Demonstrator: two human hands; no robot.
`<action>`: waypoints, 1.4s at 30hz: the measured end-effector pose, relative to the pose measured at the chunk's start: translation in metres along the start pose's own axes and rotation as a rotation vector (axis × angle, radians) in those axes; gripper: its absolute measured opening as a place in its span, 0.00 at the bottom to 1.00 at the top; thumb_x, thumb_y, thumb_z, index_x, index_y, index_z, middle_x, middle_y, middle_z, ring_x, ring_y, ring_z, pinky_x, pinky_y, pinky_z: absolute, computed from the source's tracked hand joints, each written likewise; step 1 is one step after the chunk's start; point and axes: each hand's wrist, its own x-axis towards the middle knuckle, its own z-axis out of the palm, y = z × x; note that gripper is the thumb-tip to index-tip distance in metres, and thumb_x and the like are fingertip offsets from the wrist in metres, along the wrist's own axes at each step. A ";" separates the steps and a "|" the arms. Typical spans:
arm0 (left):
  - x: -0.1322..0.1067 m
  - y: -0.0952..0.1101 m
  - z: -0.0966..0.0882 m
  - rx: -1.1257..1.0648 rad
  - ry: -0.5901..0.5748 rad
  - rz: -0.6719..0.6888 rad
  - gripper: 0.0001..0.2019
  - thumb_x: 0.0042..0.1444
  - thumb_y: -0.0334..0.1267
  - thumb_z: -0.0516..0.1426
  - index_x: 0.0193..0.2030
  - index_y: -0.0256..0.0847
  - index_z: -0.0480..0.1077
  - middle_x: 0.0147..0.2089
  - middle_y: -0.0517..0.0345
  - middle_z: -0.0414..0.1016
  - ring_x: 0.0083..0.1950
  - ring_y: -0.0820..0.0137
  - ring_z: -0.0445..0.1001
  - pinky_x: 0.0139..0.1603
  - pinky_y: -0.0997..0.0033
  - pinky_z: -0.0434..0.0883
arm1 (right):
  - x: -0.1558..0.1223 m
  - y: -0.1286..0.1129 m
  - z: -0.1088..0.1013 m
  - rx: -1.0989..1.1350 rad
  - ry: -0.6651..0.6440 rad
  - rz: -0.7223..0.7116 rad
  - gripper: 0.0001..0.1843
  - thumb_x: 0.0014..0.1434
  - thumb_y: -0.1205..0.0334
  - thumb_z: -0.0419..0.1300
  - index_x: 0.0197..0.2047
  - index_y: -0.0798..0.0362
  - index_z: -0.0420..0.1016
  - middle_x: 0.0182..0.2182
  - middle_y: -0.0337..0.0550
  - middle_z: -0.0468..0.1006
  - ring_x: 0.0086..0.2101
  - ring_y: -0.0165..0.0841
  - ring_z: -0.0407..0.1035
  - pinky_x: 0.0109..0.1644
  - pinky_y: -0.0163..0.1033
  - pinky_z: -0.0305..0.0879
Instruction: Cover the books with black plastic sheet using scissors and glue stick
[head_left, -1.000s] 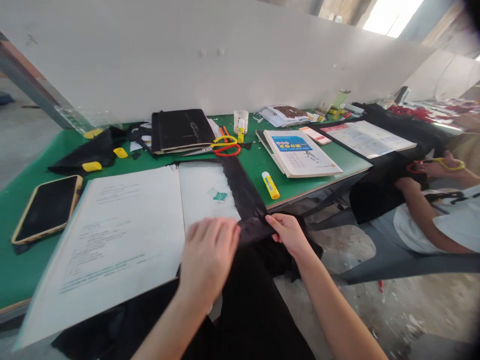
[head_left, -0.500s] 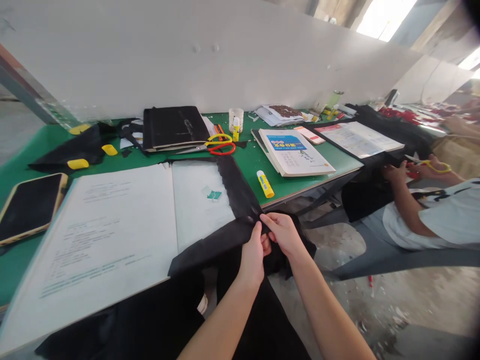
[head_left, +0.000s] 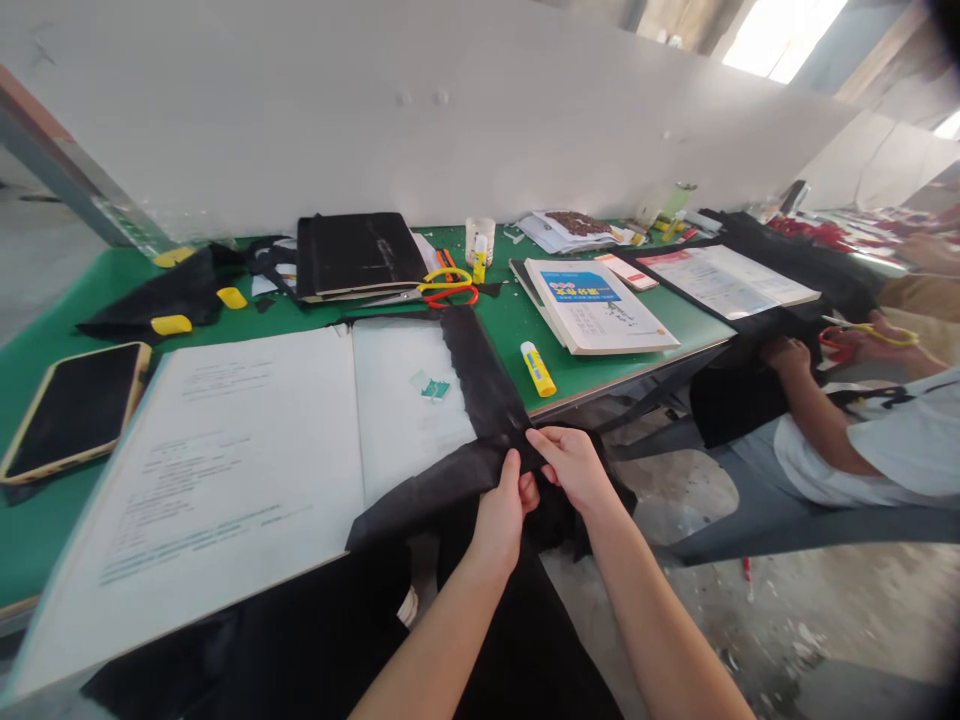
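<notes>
A big open book (head_left: 247,450) lies on the green table (head_left: 45,530) in front of me, with black cloth (head_left: 480,385) folded over its right edge and hanging down to my lap. My left hand (head_left: 501,505) and my right hand (head_left: 574,465) meet at the book's near right corner, both pinching the folded black cloth there, fingers closed on it.
A phone (head_left: 71,410) lies at the left. Behind the book are a black notebook (head_left: 356,255), yellow-red scissors (head_left: 446,288), a glue stick (head_left: 538,368) and a smaller book (head_left: 596,305). At the right another person (head_left: 862,450) sits holding scissors (head_left: 870,333) over black cloth.
One second ago my left hand lay flat on the book's lower edge. It has slid right along the cloth fold and now pinches it beside my right hand, which has stayed put.
</notes>
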 end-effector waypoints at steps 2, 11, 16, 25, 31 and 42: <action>-0.002 0.001 0.000 -0.036 -0.034 -0.011 0.26 0.44 0.59 0.61 0.18 0.38 0.59 0.18 0.66 0.56 0.21 0.80 0.56 0.25 0.76 0.59 | 0.000 0.000 0.000 0.006 0.004 -0.004 0.21 0.51 0.43 0.59 0.23 0.54 0.68 0.12 0.30 0.56 0.12 0.22 0.52 0.14 0.30 0.42; -0.002 0.002 -0.012 0.100 0.042 0.064 0.24 0.46 0.57 0.60 0.18 0.36 0.66 0.21 0.60 0.65 0.24 0.76 0.64 0.30 0.74 0.64 | -0.010 -0.005 0.010 0.225 0.004 0.073 0.23 0.52 0.42 0.59 0.23 0.53 0.62 0.12 0.30 0.57 0.12 0.21 0.50 0.15 0.29 0.41; 0.000 0.000 -0.012 0.155 0.063 0.043 0.23 0.48 0.56 0.60 0.20 0.35 0.70 0.23 0.54 0.71 0.28 0.71 0.70 0.36 0.71 0.68 | -0.026 0.004 0.027 0.382 0.000 0.156 0.23 0.47 0.46 0.64 0.22 0.52 0.58 0.12 0.28 0.55 0.14 0.20 0.48 0.17 0.29 0.43; 0.000 0.002 -0.023 0.236 0.159 0.049 0.23 0.50 0.56 0.58 0.25 0.34 0.73 0.25 0.52 0.74 0.30 0.68 0.73 0.34 0.71 0.70 | -0.023 0.003 0.030 0.522 0.013 0.181 0.23 0.41 0.56 0.67 0.18 0.52 0.53 0.11 0.26 0.52 0.14 0.18 0.43 0.19 0.29 0.38; 0.003 -0.001 -0.027 0.324 0.156 0.050 0.24 0.51 0.58 0.56 0.20 0.37 0.71 0.22 0.52 0.73 0.30 0.65 0.74 0.35 0.70 0.69 | -0.025 0.007 0.036 0.474 0.066 0.232 0.21 0.45 0.51 0.64 0.18 0.53 0.58 0.12 0.29 0.56 0.14 0.20 0.48 0.18 0.30 0.42; -0.001 0.003 -0.022 0.149 0.128 0.065 0.20 0.47 0.52 0.61 0.18 0.37 0.67 0.20 0.58 0.68 0.26 0.71 0.69 0.31 0.73 0.67 | -0.022 0.007 0.034 0.448 0.014 0.240 0.21 0.42 0.53 0.67 0.20 0.53 0.58 0.12 0.29 0.57 0.15 0.21 0.51 0.19 0.30 0.44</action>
